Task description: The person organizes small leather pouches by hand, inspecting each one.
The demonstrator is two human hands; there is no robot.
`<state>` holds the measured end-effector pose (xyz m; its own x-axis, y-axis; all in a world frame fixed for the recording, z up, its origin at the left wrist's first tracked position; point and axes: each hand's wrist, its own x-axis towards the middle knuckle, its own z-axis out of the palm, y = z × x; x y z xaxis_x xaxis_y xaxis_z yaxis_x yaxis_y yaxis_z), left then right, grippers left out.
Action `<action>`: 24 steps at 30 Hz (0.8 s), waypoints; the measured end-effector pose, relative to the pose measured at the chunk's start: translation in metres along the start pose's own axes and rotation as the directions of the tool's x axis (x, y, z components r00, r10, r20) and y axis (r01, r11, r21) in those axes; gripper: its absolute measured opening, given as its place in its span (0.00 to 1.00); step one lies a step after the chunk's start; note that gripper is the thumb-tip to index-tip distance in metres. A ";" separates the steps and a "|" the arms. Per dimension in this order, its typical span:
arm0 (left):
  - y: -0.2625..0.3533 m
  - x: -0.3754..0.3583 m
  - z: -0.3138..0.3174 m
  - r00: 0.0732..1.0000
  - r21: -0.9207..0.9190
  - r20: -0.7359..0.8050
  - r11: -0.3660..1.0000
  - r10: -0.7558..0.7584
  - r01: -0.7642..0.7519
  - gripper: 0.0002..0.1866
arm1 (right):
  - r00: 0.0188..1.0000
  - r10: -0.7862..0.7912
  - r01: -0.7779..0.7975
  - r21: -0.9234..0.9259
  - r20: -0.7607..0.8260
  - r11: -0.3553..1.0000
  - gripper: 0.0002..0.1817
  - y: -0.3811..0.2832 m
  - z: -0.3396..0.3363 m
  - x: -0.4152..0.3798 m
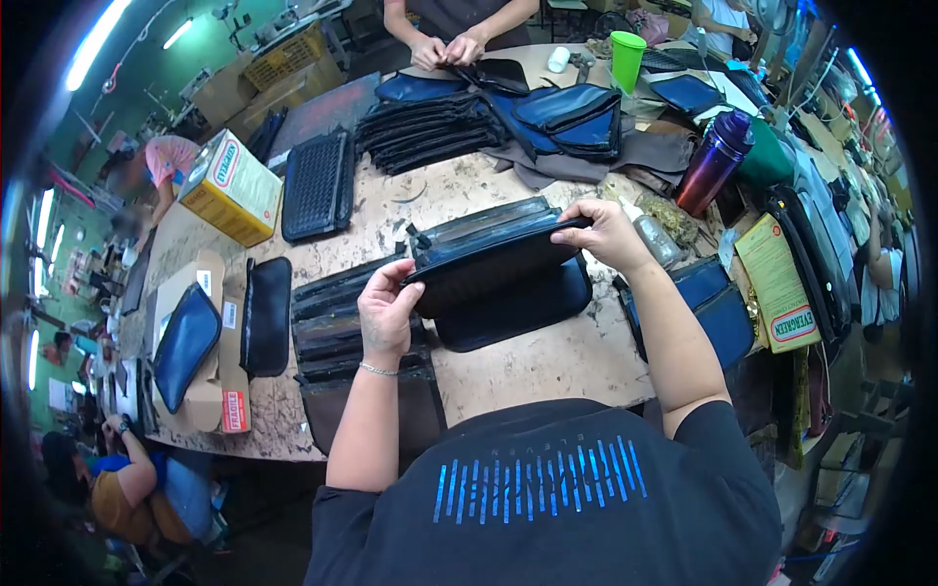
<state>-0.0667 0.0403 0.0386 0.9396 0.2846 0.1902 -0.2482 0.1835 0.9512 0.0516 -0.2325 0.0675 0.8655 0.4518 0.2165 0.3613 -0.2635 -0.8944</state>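
Note:
Both my hands hold one black leather panel [489, 271] by its ends, raised over the table. My left hand [385, 308] pinches the left end between thumb and fingers. At the right end, my right hand [608, 234] pinches the upper corner. Below it lies another black panel [518, 311] with rounded corners, partly covered by the held one. Behind the held panel is a row of stacked dark panels [489, 227]. More overlapping dark panels [342, 327] lie beside my left hand.
Across the table [508, 371], a co-worker's hands [449, 49] work on a black piece. Around stand stacked panels [430, 127], a yellow can [232, 188], a green cup [626, 61], a purple bottle [716, 161], a second Evergreen can [779, 283] and an opened carton [210, 283].

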 end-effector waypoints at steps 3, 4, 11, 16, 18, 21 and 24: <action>-0.007 0.019 0.001 1.000 -0.010 -0.017 1.000 0.009 -0.009 0.15 | 0.999 -0.024 0.025 0.023 -0.031 0.999 0.10 0.010 0.001 0.010; -0.012 0.026 0.000 1.000 -0.010 -0.009 1.000 0.015 -0.015 0.15 | 0.998 -0.047 0.049 0.055 -0.040 0.997 0.10 0.015 0.001 0.014; 0.002 0.034 0.025 0.999 0.046 -0.028 0.998 0.042 -0.041 0.10 | 0.896 -0.233 0.033 -0.466 -0.377 0.884 0.16 0.007 0.013 0.020; 0.023 0.013 0.077 0.791 0.594 0.042 0.621 0.611 -0.511 0.08 | 0.975 0.059 -0.020 0.180 -0.213 0.983 0.27 -0.062 0.056 -0.004; 0.028 -0.008 0.111 0.777 0.492 0.232 0.619 0.585 -0.613 0.10 | 0.991 0.035 0.017 0.376 -0.131 0.926 0.24 -0.055 0.060 0.007; 0.034 -0.021 0.119 0.816 0.427 0.433 0.710 0.384 -0.560 0.17 | 0.948 0.049 -0.209 0.497 0.315 0.842 0.14 -0.052 0.026 0.012; 0.061 -0.005 0.089 0.643 0.536 0.466 0.384 0.609 -0.752 0.17 | 0.843 0.008 -0.196 0.292 0.538 0.936 0.16 -0.047 0.001 0.004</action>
<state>-0.0656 -0.0336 0.1172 0.5624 -0.1436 0.8143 -0.6754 -0.6479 0.3522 0.0378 -0.2171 0.1104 0.5458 0.8371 -0.0357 0.0675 -0.0863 -0.9940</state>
